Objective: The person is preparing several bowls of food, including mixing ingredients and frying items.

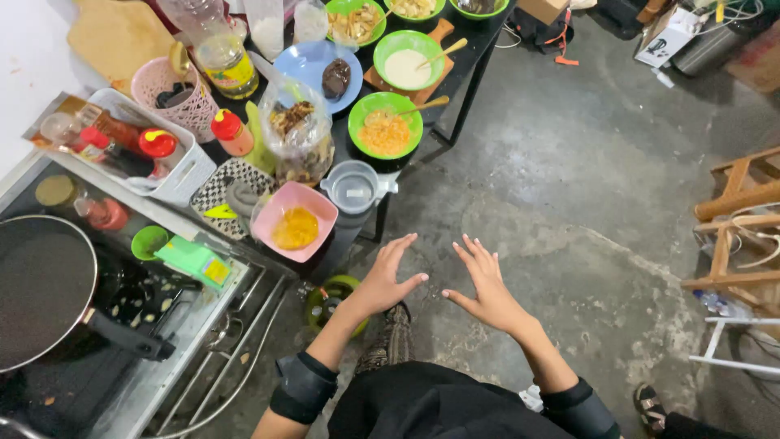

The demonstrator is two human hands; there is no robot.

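My left hand (387, 276) and my right hand (486, 281) are both held out in front of me over the concrete floor, fingers spread, holding nothing. They are a little apart and touch nothing. The nearest thing to my left hand is a pink square bowl (294, 221) with yellow liquid, at the near corner of the black table (465, 50). A small grey measuring cup (353, 187) stands just behind it. A black pan (42, 289) sits on the stove at far left.
The table carries green bowls (385, 124), a blue plate (313, 71), a plastic bag of food (298, 130), a bottle of oil (219, 50) and red-capped sauce bottles (231, 132). A white basket (166, 162) stands beside the stove. Wooden frames (735, 219) stand at right.
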